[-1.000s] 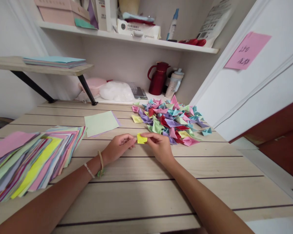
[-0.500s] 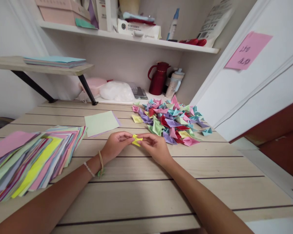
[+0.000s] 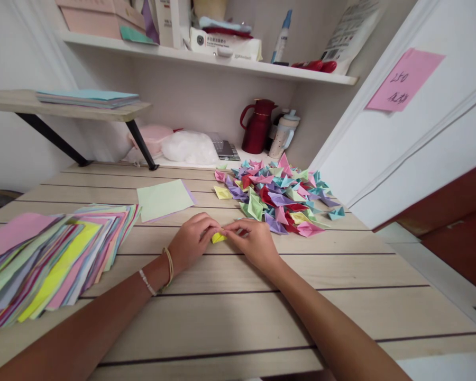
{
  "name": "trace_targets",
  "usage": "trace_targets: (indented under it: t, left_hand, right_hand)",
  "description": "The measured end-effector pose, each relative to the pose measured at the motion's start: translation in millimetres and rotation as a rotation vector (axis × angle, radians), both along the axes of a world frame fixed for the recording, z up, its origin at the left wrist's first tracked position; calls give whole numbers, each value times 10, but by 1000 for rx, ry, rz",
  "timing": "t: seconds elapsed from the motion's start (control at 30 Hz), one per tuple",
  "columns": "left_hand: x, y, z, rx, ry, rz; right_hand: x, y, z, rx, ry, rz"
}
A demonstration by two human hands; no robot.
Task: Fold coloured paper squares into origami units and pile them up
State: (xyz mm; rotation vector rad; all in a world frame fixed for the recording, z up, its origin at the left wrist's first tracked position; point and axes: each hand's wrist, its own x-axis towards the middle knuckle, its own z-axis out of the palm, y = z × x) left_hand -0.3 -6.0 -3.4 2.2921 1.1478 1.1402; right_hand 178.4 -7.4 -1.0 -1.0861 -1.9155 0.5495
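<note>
A small piece of folded yellow paper (image 3: 219, 237) is pinched between both hands, just above the slatted table (image 3: 206, 317). My left hand (image 3: 192, 238) grips its left side with thumb and fingers, and two bracelets circle that wrist. On the other side, my right hand (image 3: 256, 242) is closed on the paper's right end. Fingers cover much of the paper, so its full shape is hidden. Right behind my right hand lies a heap of folded paper boats (image 3: 280, 198) in many colours.
Coloured paper sheets (image 3: 59, 259) lie fanned out at the left. Behind my left hand is a pale green sheet (image 3: 166, 200). A red jug (image 3: 257, 127) and a light bottle (image 3: 283, 135) stand at the back, beneath a shelf (image 3: 206, 59). A small raised stand (image 3: 103, 109) is at the left.
My left hand has turned over the yellow paper, fingers now more on top. Less of the paper shows, and it looks like a smaller shape. My right hand has barely moved.
</note>
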Motion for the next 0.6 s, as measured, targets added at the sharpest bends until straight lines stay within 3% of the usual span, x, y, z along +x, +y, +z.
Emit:
trace_targets:
  t: [0.23,0.4,0.6]
  left_hand:
    - [26,-28,36,-41,-99,52]
    - [28,-3,13,-143,-279,70]
    - [7,58,-27,-275,-472,84]
  right_hand:
    - [-18,-33,43,-106,78,17]
    - [-58,-51,35,-140,54,9]
    - [-80,-52,16,-47,111,-33]
